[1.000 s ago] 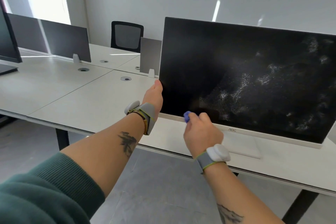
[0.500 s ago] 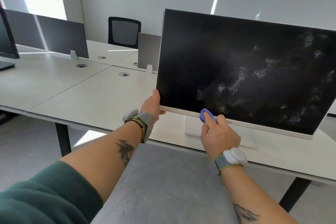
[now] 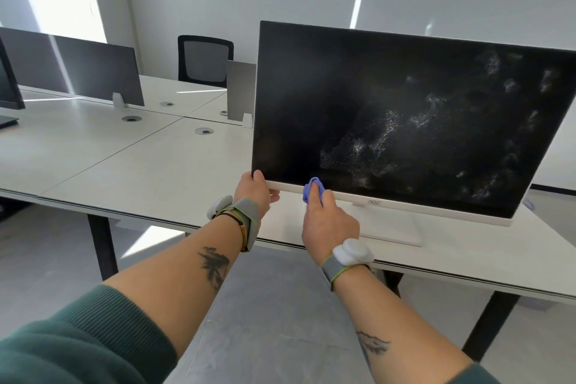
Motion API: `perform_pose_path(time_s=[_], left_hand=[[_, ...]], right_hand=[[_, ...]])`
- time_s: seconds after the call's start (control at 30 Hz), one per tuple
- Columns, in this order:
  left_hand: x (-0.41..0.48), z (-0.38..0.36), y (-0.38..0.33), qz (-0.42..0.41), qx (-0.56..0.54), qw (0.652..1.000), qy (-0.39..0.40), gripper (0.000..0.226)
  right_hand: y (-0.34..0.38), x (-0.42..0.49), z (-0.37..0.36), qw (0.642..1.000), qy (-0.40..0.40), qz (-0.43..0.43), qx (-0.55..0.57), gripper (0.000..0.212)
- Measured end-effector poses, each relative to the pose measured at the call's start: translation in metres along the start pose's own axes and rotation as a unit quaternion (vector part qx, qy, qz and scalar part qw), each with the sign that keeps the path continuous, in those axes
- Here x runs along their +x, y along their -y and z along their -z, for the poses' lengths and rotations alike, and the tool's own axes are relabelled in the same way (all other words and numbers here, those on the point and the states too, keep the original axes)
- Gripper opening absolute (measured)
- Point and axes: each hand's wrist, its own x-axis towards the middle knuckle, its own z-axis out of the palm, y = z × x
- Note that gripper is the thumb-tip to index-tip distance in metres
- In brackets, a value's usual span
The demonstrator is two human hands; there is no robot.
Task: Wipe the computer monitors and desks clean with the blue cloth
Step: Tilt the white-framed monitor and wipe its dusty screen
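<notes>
The blue cloth [image 3: 312,188] is bunched in the fingertips of the right hand [image 3: 328,223], which pinches it and presses it against the bottom edge of the AOC monitor [image 3: 405,121], where dusty smears cover the dark screen. Just beside it, the left hand [image 3: 254,192] grips the lower left corner of this monitor, with the thumb on the front. The monitor stands on the white desk [image 3: 156,165]. There is one cloth, two monitors counting the second monitor [image 3: 9,84] at the far left, and one office chair [image 3: 204,61].
</notes>
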Motion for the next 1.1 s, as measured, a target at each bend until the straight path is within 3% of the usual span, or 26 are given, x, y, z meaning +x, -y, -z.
perform_pose_path(time_s=[0.17,0.37,0.5,0.57,0.67,0.87,1.0,1.1], left_hand=[[0.001,0.004,0.002,-0.013,0.019,1.0,-0.004,0.032],[-0.004,-0.002,0.0,0.012,-0.003,1.0,-0.007,0.031],[-0.011,-0.004,-0.004,0.033,-0.008,0.999,0.03,0.02],[-0.012,-0.006,-0.003,0.026,-0.002,0.999,0.022,0.028],[-0.01,-0.008,-0.001,0.031,-0.034,0.999,-0.006,0.038],[-0.012,0.001,0.001,0.041,-0.037,0.998,0.028,0.028],[-0.006,0.008,-0.005,0.02,0.018,0.999,0.018,0.017],[0.003,0.011,-0.001,0.006,0.071,0.997,0.017,0.02]], right_hand=[[-0.039,-0.013,0.004,0.996,0.006,-0.093,0.008,0.07],[-0.02,-0.007,0.008,0.996,0.063,-0.053,0.019,0.073],[-0.054,-0.017,0.012,0.99,0.024,-0.133,0.034,0.067],[-0.052,-0.018,0.009,0.987,0.019,-0.151,0.045,0.066],[-0.038,-0.016,0.007,0.994,0.042,-0.095,0.042,0.068],[-0.038,-0.01,0.017,0.992,0.047,-0.088,0.079,0.057],[0.016,0.003,0.011,0.993,0.065,0.033,0.098,0.065],[0.045,0.007,0.012,0.992,0.095,0.064,0.057,0.072]])
